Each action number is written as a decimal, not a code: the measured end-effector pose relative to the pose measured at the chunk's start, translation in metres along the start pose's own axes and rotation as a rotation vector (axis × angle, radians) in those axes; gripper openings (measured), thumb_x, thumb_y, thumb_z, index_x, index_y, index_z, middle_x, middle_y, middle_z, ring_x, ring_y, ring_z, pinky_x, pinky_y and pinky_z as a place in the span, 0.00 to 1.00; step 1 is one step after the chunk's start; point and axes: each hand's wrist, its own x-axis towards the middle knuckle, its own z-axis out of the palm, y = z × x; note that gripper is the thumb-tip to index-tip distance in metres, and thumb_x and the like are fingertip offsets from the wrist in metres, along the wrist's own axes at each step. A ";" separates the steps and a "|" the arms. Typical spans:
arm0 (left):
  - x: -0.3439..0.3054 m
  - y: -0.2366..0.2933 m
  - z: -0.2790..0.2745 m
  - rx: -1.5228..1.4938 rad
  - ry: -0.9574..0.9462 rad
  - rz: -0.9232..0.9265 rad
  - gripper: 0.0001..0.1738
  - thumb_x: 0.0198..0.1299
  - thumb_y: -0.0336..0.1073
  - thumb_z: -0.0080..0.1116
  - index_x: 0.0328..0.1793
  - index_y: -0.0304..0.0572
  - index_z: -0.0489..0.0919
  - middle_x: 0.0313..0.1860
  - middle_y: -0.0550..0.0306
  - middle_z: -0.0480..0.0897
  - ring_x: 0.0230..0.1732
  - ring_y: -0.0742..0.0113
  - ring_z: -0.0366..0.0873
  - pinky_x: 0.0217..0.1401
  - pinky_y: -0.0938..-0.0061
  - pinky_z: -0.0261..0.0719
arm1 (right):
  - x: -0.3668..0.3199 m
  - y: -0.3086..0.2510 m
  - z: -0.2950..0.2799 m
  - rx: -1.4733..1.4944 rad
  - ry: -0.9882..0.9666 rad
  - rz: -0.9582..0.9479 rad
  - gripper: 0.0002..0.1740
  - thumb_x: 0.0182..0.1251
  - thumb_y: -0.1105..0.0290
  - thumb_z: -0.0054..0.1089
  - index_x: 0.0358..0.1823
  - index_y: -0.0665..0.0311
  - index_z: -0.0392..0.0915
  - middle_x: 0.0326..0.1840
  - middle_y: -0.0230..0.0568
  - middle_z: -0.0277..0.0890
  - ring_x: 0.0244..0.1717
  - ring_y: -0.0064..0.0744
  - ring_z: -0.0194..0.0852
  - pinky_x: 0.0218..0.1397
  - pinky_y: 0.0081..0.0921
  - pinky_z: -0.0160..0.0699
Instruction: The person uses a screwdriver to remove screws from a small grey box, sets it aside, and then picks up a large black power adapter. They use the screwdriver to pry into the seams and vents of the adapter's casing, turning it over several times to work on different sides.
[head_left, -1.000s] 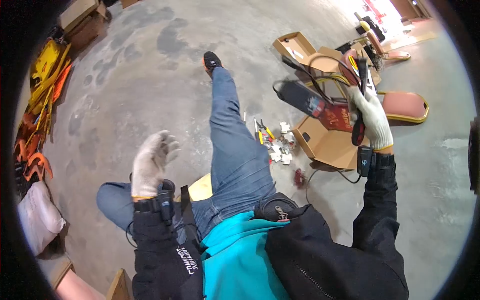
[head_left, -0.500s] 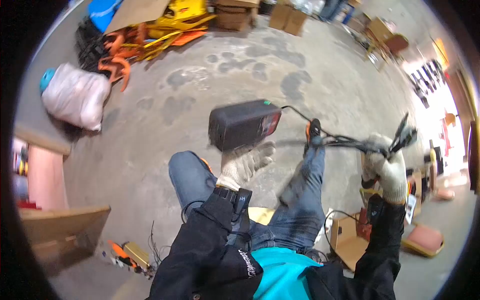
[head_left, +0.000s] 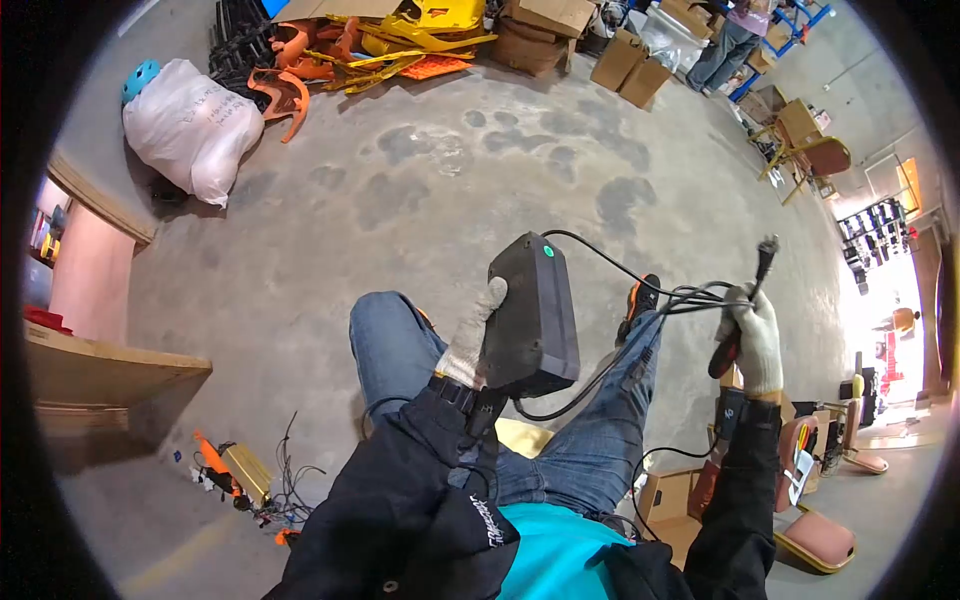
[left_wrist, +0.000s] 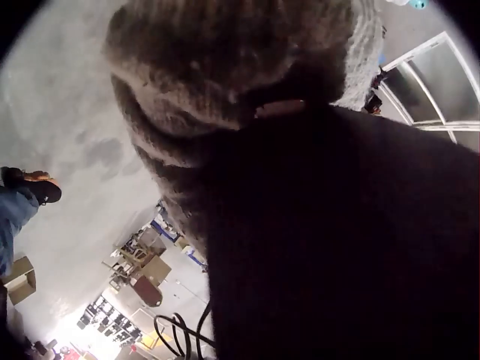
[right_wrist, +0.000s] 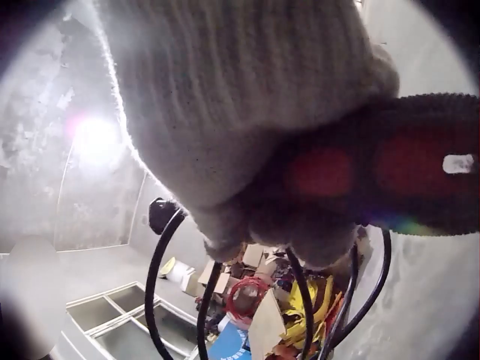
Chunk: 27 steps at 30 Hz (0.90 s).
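Observation:
A black box-shaped device (head_left: 533, 315) with a green dot is gripped by my gloved left hand (head_left: 474, 330), its thumb over the near side. In the left wrist view the device (left_wrist: 337, 247) is a dark mass against the left glove (left_wrist: 217, 67). Cables (head_left: 690, 297) run from both ends of the device toward my right hand (head_left: 754, 340), which holds their looped bundle, a plug (head_left: 767, 256) sticking up above it. That same hand also holds a red-and-black handle (right_wrist: 360, 169), seen large in the right wrist view beneath the glove (right_wrist: 240, 97).
Below my right forearm lies an open cardboard box (head_left: 672, 500), with a pink-seated chair (head_left: 822, 538) beside it. A wooden edge (head_left: 120, 365) juts in at left, electronic parts (head_left: 247, 472) below it. White sack (head_left: 190, 130) and yellow parts (head_left: 425, 40) lie farther off; a person stands at the back.
The left hand, empty-looking a second ago, now grips the device, which has turned from lying sideways to more upright. The view has swung left, and the right hand still holds the cables.

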 end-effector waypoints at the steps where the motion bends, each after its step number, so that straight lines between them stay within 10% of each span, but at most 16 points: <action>1: 0.002 -0.002 -0.003 0.013 0.028 -0.010 0.36 0.73 0.53 0.69 0.78 0.40 0.75 0.69 0.43 0.84 0.68 0.49 0.85 0.71 0.44 0.85 | 0.007 0.010 0.000 -0.029 0.001 0.020 0.13 0.80 0.60 0.63 0.45 0.63 0.78 0.26 0.27 0.71 0.23 0.19 0.69 0.28 0.23 0.74; 27: -0.011 -0.022 -0.038 0.559 0.386 0.223 0.40 0.65 0.37 0.78 0.80 0.40 0.68 0.65 0.47 0.83 0.64 0.54 0.85 0.71 0.59 0.85 | 0.000 0.213 0.181 -0.197 -0.433 0.535 0.19 0.70 0.63 0.69 0.58 0.65 0.83 0.31 0.36 0.80 0.22 0.29 0.77 0.26 0.31 0.80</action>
